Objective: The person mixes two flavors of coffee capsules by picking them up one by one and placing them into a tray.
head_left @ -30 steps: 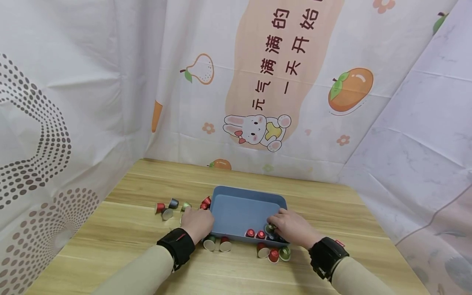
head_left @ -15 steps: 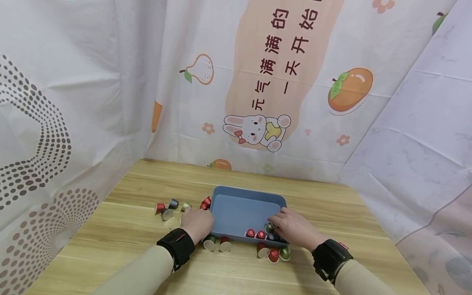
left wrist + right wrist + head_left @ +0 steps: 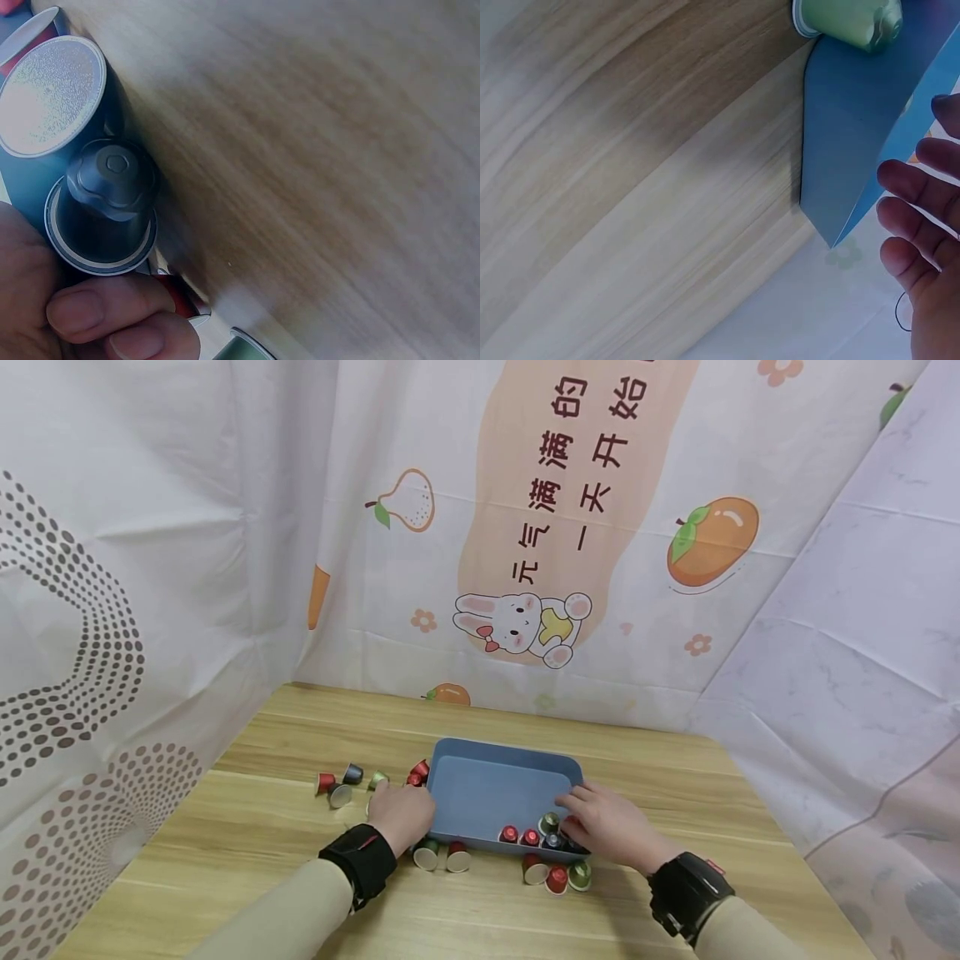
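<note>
In the head view, a blue-grey tray (image 3: 495, 793) stands between the hands. Its near right corner holds several coffee capsules, including a green capsule (image 3: 549, 823), a red capsule (image 3: 509, 833) and a dark blue capsule (image 3: 553, 841). My right hand (image 3: 603, 822) reaches over the tray's right wall, fingers spread and relaxed. Red shows just under its fingers. At the tray's left side lies my left hand (image 3: 402, 816), its fingers (image 3: 112, 307) curled; whether they grip anything is hidden. Against them sits a dark capsule (image 3: 112, 180), with a red capsule (image 3: 180, 296) just beyond.
Left of the tray lie several loose capsules, among them a red capsule (image 3: 325, 782) and a dark capsule (image 3: 353, 773). More lie along its near wall, such as a light green capsule (image 3: 580, 875). A printed curtain (image 3: 390, 643) borders the wooden table (image 3: 300, 710).
My right hand has drawn slightly to the right, away from the green capsule, which now shows fully in the tray corner. The left hand has stayed in place.
</note>
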The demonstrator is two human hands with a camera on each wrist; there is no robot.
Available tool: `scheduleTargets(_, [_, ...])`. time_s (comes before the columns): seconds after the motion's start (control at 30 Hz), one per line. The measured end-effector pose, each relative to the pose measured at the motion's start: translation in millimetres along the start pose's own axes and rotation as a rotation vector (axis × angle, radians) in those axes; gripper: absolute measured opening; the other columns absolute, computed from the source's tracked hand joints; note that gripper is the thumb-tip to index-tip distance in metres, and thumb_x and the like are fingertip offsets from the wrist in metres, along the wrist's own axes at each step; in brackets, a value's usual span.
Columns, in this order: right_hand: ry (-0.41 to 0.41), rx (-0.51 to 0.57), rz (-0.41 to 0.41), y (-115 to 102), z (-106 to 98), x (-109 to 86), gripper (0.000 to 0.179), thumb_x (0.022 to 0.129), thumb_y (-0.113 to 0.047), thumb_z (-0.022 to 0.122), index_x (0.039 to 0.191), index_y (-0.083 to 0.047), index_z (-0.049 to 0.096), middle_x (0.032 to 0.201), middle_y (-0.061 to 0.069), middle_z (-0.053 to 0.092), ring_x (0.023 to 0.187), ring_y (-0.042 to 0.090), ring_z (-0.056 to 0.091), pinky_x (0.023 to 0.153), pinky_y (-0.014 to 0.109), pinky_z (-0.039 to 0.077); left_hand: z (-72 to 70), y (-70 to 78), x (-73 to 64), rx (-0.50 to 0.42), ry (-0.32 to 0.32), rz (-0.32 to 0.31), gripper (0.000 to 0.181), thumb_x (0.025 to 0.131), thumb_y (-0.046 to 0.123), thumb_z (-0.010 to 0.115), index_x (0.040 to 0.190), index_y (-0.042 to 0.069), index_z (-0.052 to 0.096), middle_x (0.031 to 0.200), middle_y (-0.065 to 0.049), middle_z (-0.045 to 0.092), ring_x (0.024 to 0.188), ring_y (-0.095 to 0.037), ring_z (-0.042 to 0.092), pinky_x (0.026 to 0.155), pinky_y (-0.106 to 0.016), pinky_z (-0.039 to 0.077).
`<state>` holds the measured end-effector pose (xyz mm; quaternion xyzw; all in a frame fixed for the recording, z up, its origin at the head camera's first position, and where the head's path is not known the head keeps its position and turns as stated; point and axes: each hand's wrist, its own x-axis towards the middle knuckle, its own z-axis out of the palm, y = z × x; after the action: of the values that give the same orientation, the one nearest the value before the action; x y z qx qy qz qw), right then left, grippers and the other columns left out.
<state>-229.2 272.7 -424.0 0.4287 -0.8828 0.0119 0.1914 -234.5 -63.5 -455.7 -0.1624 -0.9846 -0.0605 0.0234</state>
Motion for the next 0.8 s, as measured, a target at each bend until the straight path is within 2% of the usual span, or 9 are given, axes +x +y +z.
scheduleTargets(0.1, [-0.004,0.0,0.017,-1,-2,-2.5,0.028,0.084,-0.015,0.082,0.108,-0.004,0.073,0.089,0.003,0.068,0.077,0.015,0.058,0.068,0.032,0.052,-0.7,0.0,-0.1,-0.008,0.002,-0.003,0.045,0.096,0.006,0.063,0.055,0.015,0.046,0.054,0.001,0.039,0.06,-0.017,0.032,0.075,-0.041,0.025])
scheduleTargets(0.27, [-0.035,0.0,0.076,-3,-6,-7.3,0.029,0.087,-0.021,0.08,0.109,-0.004,0.073,0.093,0.003,0.07,0.083,0.016,0.062,0.071,0.034,0.054,-1.4,1.2,0.9,0.032,-0.014,-0.014,0.042,0.097,0.008,0.061,0.057,0.016,0.051,0.057,0.0,0.044,0.061,-0.017,0.034,0.072,-0.04,0.024])
scheduleTargets(0.57, [-0.165,0.04,0.269,-5,-19,-16.3,0.034,0.092,-0.032,0.075,0.115,-0.007,0.07,0.105,0.006,0.073,0.093,0.023,0.071,0.076,0.042,0.057,-3.1,2.5,1.5,0.053,-0.02,-0.02,0.041,0.097,0.008,0.061,0.058,0.016,0.052,0.057,0.0,0.045,0.061,-0.017,0.035,0.072,-0.04,0.024])
scheduleTargets(0.67, [-0.197,0.068,0.315,-3,-21,-20.4,0.036,0.093,-0.037,0.074,0.114,-0.009,0.068,0.104,0.005,0.074,0.09,0.022,0.072,0.074,0.042,0.057,-4.1,3.1,0.9,0.052,-0.024,-0.022,0.041,0.097,0.007,0.061,0.058,0.015,0.053,0.057,-0.001,0.046,0.061,-0.017,0.037,0.072,-0.04,0.026])
scheduleTargets(0.8, [-0.256,0.112,0.381,1,-21,-25.7,0.044,0.092,-0.048,0.072,0.115,-0.011,0.066,0.094,0.0,0.072,0.076,0.012,0.066,0.066,0.037,0.054,-5.1,4.1,0.7,0.053,-0.032,-0.029,0.038,0.098,0.008,0.061,0.061,0.015,0.056,0.059,-0.001,0.049,0.061,-0.017,0.041,0.073,-0.041,0.029])
